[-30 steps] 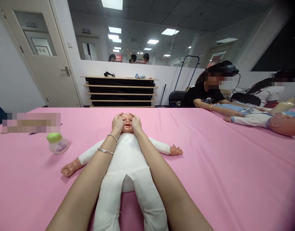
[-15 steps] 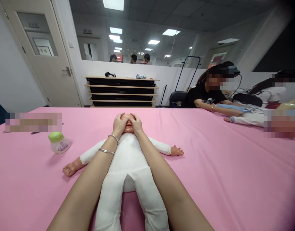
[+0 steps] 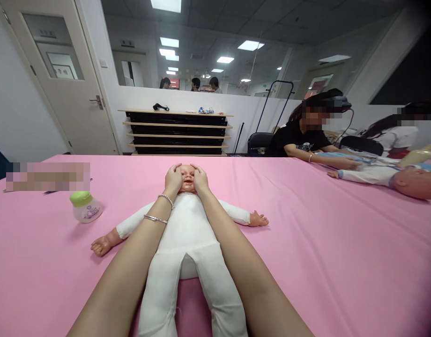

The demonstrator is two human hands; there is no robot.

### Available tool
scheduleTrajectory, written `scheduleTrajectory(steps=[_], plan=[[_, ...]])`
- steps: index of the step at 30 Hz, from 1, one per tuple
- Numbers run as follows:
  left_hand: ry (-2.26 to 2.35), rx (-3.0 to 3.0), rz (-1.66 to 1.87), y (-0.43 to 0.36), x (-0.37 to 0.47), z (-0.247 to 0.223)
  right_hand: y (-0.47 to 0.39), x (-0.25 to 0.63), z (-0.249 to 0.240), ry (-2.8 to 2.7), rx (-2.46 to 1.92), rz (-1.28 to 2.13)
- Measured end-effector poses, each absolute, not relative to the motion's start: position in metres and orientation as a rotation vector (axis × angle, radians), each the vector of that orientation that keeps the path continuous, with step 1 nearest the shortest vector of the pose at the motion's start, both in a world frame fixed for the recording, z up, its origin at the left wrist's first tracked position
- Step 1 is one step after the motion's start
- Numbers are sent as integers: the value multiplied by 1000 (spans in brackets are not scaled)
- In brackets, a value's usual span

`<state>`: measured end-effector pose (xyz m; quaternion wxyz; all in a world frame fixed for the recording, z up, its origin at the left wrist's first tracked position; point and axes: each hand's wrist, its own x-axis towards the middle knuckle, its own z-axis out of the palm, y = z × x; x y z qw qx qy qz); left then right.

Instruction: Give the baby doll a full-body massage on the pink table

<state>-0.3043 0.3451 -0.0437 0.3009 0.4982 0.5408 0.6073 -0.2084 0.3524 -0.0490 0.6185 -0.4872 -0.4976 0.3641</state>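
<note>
A baby doll (image 3: 187, 224) with a white cloth body lies on its back, its head away from me and its arms spread. My left hand (image 3: 174, 179) cups the left side of the doll's head, fingers curved over the top. On the opposite side, my right hand (image 3: 200, 179) holds the head in the same way. Between my hands the doll's eyes, nose and mouth show. Both my forearms run along the doll's body, and two bracelets circle my left wrist.
A pink cloth (image 3: 307, 262) covers the table. To the left stands a jar (image 3: 87, 209) with a green lid, near a blurred-out patch. At the right, a person in black (image 3: 296, 135) handles another doll (image 3: 415, 182). A low rack (image 3: 176, 133) stands behind the table.
My thumbs have drawn apart from the middle of the doll's face out to its sides, uncovering the eyes. At the right, the other person's hand has shifted slightly.
</note>
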Motion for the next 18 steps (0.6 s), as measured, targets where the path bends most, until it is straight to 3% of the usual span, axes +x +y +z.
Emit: scheduleTrajectory(steps=[11, 18], plan=[[1394, 1227, 1614, 353, -304, -48, 352, -210, -47, -1132, -1132, 904], [1138, 1170, 1662, 332, -316, -48, 336, -193, -41, -1111, -898, 1212]])
